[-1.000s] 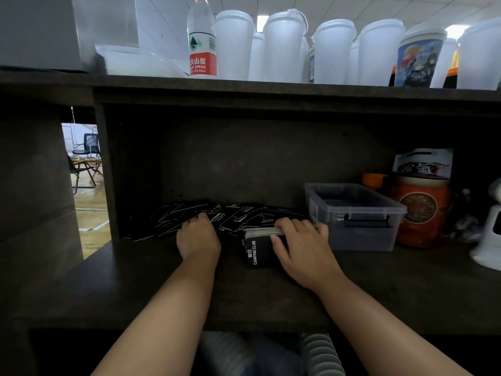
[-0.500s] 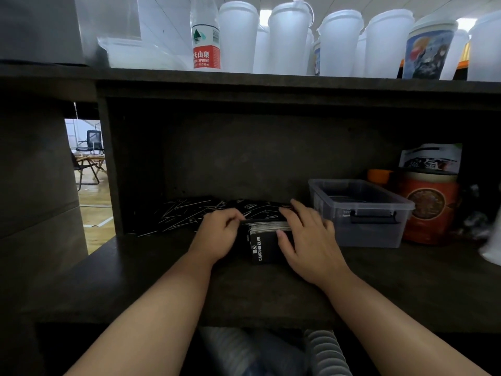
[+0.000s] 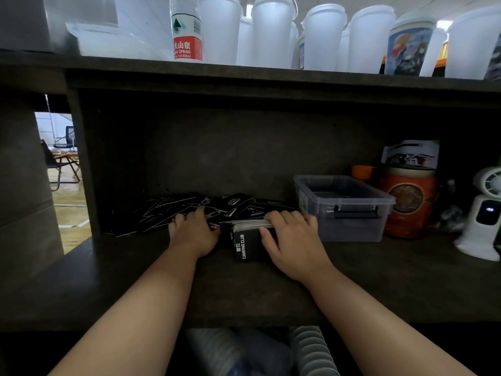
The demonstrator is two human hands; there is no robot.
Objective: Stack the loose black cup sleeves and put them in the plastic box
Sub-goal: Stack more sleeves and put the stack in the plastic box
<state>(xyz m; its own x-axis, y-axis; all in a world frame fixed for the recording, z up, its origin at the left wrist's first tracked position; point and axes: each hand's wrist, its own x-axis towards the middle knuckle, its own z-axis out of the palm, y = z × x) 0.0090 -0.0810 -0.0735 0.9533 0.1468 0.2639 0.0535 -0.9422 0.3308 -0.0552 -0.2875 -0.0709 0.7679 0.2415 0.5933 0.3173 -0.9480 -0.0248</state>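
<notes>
Shelf (image 3: 162, 280) of dark wood holds everything, with a clear plastic box (image 3: 344, 210) sitting at the right, just beside the action. Loose black cup sleeves (image 3: 168, 210) are scattered flat at the back left. Stack of sleeves (image 3: 245, 241) stands on edge in the middle, "CAMPING CLUB" showing. Right hand (image 3: 292, 242) grips that stack, fingers curled over its top. Left hand (image 3: 193, 232) lies on the loose ones, fingers bent; can't tell if it's pinching any.
</notes>
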